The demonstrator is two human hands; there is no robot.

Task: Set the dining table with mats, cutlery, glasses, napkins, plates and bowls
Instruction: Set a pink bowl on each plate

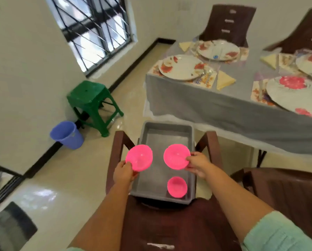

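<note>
My left hand [124, 171] pinches the rim of a pink bowl [139, 157], held above the left edge of a grey tub [167, 128]. My right hand [197, 164] pinches the rim of a second pink bowl [176, 156] over the tub. A third pink bowl [177, 187] lies inside the tub, near its front right corner. The tub rests on the seat of a brown chair [116, 151]. At the upper right, the dining table [224, 109] under a grey cloth carries floral plates [181, 67], patterned mats, yellow folded napkins [224, 79] and glasses.
A green stool [91, 100] and a blue bucket [67, 134] stand by the wall to the left. Brown chairs [227, 22] stand at the table's far side, and another brown chair [287, 189] is at my right. Open floor lies between stool and table.
</note>
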